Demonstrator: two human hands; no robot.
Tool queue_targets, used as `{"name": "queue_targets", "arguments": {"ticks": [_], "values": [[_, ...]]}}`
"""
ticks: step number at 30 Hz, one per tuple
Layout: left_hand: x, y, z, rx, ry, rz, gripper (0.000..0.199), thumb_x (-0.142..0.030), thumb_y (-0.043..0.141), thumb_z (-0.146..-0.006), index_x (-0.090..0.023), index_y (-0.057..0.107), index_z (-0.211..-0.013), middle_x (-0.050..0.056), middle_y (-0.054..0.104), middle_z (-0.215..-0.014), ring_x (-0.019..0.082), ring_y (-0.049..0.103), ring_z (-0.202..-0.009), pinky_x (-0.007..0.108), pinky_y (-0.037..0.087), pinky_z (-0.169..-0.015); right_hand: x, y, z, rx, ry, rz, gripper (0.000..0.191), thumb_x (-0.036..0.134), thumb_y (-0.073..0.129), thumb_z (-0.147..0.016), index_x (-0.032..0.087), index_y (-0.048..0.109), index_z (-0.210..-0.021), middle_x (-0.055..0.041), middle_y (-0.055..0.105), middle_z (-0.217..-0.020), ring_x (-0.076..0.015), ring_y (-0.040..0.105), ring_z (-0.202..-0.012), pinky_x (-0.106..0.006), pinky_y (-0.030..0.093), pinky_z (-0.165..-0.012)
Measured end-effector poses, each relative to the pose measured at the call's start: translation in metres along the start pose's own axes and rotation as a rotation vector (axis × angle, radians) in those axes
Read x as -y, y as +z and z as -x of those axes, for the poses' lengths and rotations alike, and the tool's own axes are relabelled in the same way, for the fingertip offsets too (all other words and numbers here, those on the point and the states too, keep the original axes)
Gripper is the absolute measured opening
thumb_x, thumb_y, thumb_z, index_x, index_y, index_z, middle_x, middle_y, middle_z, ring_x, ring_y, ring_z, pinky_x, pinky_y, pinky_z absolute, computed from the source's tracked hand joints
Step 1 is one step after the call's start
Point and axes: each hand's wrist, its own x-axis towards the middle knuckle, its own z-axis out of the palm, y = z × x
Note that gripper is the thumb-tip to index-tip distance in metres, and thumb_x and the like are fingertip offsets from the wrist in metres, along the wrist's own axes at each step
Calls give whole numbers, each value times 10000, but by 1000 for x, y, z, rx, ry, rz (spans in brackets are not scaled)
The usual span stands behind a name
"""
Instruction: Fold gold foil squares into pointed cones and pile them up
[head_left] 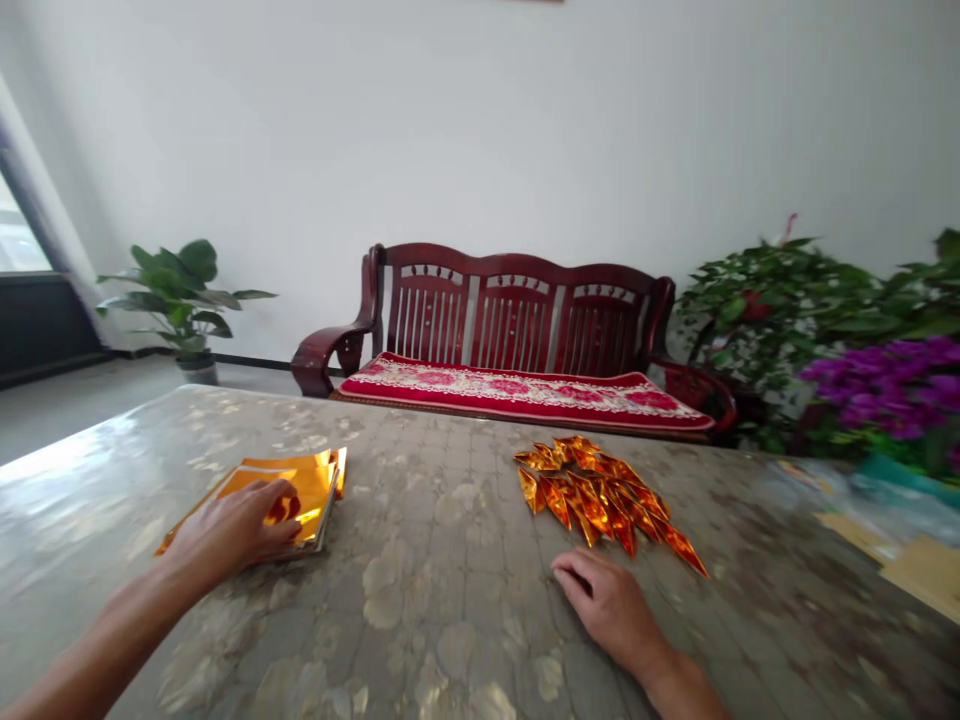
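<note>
On the left of the table lies a stack of shiny gold foil sheets (307, 478). My left hand (244, 520) rests on top of it, fingers curved over the upper sheet and apart, gripping nothing visible. Several folded orange-gold foil pieces (600, 495) with pointed ends lie in a cluster right of the middle. Just in front of that cluster my right hand (604, 605) rests on the table, its fingers curled in and closed, with nothing visible in them.
The table (420, 600) has a patterned cover. Clear plastic bags (900, 510) and tan card (926, 575) lie at its right edge, near purple flowers (885, 385). Behind the table stand a wooden bench (517, 310) and a potted plant (187, 290).
</note>
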Motion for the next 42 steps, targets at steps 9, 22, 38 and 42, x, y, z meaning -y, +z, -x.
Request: {"name": "queue_targets", "arguments": {"ticks": [9, 22, 38, 42], "values": [[1, -1, 0, -2, 35, -108, 257, -453, 524, -818, -248, 680, -820, 59, 715, -913, 291, 659, -801, 317, 403, -648, 3, -2, -1, -8, -2, 7, 212, 248, 494, -930, 240, 687, -841, -13, 719, -832, -177, 680, -796, -271, 495, -736], [-3, 6, 9, -63, -40, -114, 305, -341, 421, -882, -246, 711, -875, 57, 737, -903, 279, 648, -822, 298, 361, -627, 4, -2, 0, -10, 4, 26, 221, 240, 496, -938, 246, 695, -842, -10, 718, -829, -175, 677, -806, -263, 485, -735], [-116, 65, 40, -120, 714, 209, 280, -292, 402, -1013, -274, 682, -1012, 20, 733, -1103, 188, 676, -1012, 258, 483, -889, 12, -7, 1, 90, 80, -18, 391, 175, 630, -790, 259, 647, -1172, -3, 689, -928, -168, 637, -769, -274, 481, -709], [-156, 86, 44, -4, 850, 264, 311, -253, 374, -1031, -251, 674, -950, 27, 729, -997, 161, 677, -909, 245, 487, -846, 22, -10, 3, 160, 9, -72, 703, 128, 661, -712, 282, 508, -1380, -43, 626, -1226, -209, 608, -1027, -316, 492, -852]]}}
